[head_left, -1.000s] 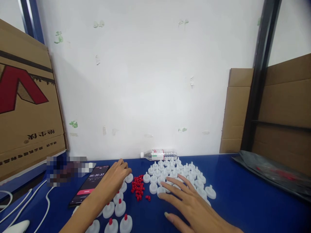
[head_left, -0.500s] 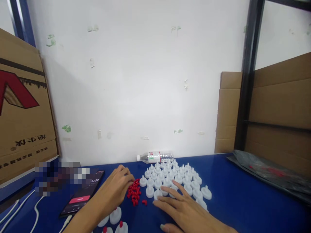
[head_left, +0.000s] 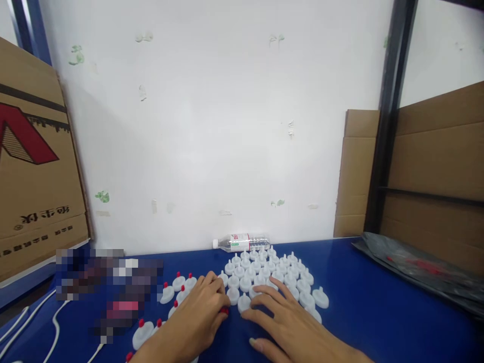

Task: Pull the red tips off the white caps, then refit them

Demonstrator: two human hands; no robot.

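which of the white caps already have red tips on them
The caps left of the left hand, such as the red-tipped cap. The plain white caps clustered ahead of the right hand show no red.

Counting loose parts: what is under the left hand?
The left hand covers the table; one red piece peeks out at its fingertips. Anything else beneath is hidden.

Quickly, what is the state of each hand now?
Left hand: curled over red tips; grip cannot be told.
Right hand: open, fingers on white caps.
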